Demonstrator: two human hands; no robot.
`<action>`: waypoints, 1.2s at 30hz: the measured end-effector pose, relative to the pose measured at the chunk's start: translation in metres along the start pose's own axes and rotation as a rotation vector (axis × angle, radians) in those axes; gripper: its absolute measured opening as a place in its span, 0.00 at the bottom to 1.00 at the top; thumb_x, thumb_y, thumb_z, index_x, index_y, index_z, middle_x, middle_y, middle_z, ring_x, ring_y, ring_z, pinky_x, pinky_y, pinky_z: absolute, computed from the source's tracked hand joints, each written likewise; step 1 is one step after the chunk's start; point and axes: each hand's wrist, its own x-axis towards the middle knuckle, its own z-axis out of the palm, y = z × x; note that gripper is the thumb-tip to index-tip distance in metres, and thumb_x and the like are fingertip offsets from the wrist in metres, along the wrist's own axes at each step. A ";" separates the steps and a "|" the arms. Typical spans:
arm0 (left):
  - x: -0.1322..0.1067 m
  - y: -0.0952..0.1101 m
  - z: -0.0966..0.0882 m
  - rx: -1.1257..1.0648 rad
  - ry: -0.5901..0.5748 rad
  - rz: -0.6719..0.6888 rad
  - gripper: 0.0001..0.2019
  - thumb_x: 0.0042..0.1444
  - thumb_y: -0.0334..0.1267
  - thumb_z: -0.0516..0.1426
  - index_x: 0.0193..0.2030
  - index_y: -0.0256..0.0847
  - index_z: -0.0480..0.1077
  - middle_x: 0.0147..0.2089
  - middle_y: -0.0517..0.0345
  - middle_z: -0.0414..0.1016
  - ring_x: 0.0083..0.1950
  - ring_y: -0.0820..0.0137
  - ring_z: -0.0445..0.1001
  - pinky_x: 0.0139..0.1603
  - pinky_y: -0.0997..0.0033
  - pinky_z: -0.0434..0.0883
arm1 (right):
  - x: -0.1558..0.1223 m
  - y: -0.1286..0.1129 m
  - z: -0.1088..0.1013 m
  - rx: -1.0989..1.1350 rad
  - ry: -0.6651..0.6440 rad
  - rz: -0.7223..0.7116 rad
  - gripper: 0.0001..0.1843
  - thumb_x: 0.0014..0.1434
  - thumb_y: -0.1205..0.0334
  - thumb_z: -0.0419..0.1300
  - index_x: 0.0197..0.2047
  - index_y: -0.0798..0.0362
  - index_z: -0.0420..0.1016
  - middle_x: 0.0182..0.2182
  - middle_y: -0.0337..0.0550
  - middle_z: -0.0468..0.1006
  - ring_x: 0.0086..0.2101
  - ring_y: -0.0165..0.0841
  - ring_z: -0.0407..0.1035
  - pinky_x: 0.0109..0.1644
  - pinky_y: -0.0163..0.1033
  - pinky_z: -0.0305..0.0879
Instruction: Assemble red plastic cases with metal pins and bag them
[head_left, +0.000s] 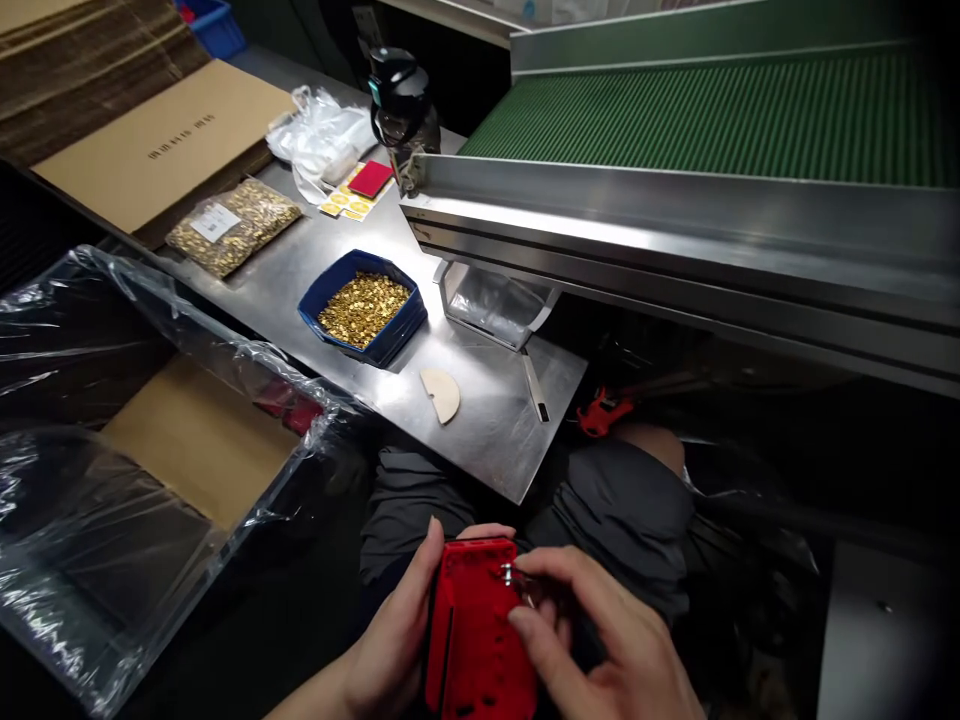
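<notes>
The left hand's [401,625] grip wraps the red casing [480,640]; at the casing's upper right, the right hand's [607,640] grip seems to pinch a small metal piece [508,574]. Probably a fitting step; next calls for steady alignment.

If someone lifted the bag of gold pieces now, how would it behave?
The bag would probably sag, its clear plastic holding many loose-looking pieces. Their metallic shine suggests it may feel heavy for its size.
</notes>
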 end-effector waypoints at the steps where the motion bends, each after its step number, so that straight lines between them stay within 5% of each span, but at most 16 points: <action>1: 0.000 -0.001 -0.001 0.008 -0.023 -0.016 0.34 0.68 0.62 0.41 0.69 0.38 0.60 0.56 0.41 0.78 0.58 0.53 0.76 0.64 0.52 0.63 | -0.002 -0.003 0.003 -0.021 0.004 -0.047 0.14 0.64 0.63 0.63 0.52 0.47 0.73 0.34 0.39 0.81 0.26 0.30 0.75 0.29 0.30 0.74; 4: 0.000 -0.003 -0.001 0.025 -0.015 -0.051 0.35 0.67 0.63 0.43 0.70 0.41 0.58 0.57 0.44 0.78 0.60 0.54 0.75 0.66 0.53 0.62 | -0.005 -0.004 0.014 -0.080 0.019 -0.162 0.15 0.65 0.67 0.61 0.55 0.51 0.72 0.35 0.43 0.80 0.31 0.33 0.76 0.36 0.34 0.76; 10: 0.001 -0.005 0.005 0.019 0.031 -0.068 0.36 0.66 0.64 0.43 0.70 0.41 0.60 0.61 0.46 0.75 0.66 0.54 0.69 0.72 0.54 0.54 | -0.008 0.002 0.025 -0.120 0.030 -0.177 0.18 0.66 0.69 0.59 0.58 0.55 0.70 0.41 0.49 0.80 0.39 0.38 0.77 0.43 0.40 0.77; 36: -0.002 0.002 0.015 0.336 0.114 -0.065 0.29 0.70 0.58 0.43 0.65 0.41 0.67 0.62 0.48 0.75 0.67 0.52 0.68 0.70 0.52 0.60 | -0.017 -0.001 0.021 -0.473 0.035 -0.313 0.14 0.67 0.68 0.57 0.55 0.60 0.74 0.37 0.52 0.82 0.35 0.39 0.78 0.43 0.40 0.76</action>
